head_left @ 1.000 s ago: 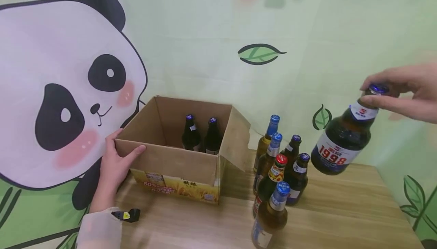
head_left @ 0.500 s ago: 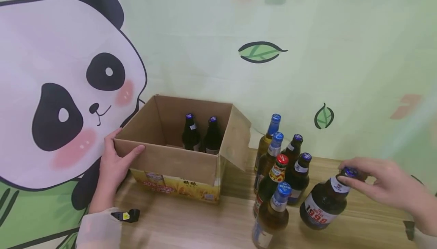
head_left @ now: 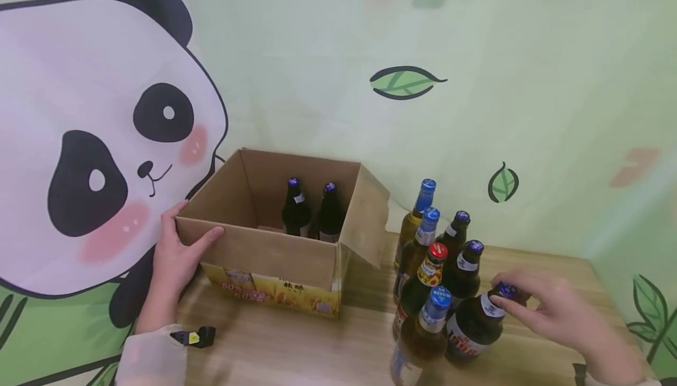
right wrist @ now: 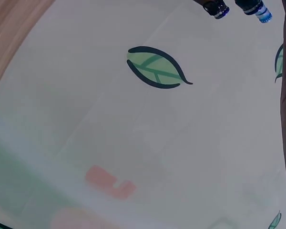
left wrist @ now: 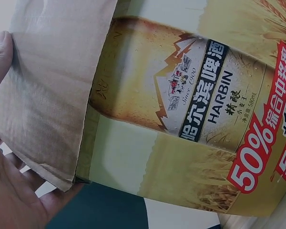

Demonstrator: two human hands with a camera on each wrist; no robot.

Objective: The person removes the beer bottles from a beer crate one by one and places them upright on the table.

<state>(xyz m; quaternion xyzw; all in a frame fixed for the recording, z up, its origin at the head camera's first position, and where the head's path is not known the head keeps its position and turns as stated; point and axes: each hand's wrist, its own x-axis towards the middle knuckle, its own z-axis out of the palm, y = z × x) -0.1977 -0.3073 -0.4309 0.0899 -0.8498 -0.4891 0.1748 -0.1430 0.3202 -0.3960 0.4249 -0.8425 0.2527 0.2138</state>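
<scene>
My left hand (head_left: pixel 177 259) holds the front left corner of an open cardboard box (head_left: pixel 270 259), its thumb on the front flap. In the left wrist view the thumb lies on the bare flap (left wrist: pixel 52 81), with fingers behind it. Two dark beer bottles (head_left: pixel 297 210) stand inside the box, on its right side. By the neck, just under its blue cap, my right hand (head_left: pixel 550 309) holds a brown beer bottle (head_left: pixel 473 327) marked 1998. That bottle leans slightly, beside the front of a bottle group; whether its base touches the table is unclear.
Several beer bottles stand close together right of the box, one with a red cap (head_left: pixel 437 251) and others with blue caps, like the front bottle (head_left: pixel 420 345). The box's right flap (head_left: pixel 367 215) sticks out toward them. A printed cloth wall (head_left: pixel 317 51) rises behind the table (head_left: pixel 296 351).
My right hand has brought the 1998 bottle down and left, from the air at the right to beside the bottle group. The left hand and box stay put.
</scene>
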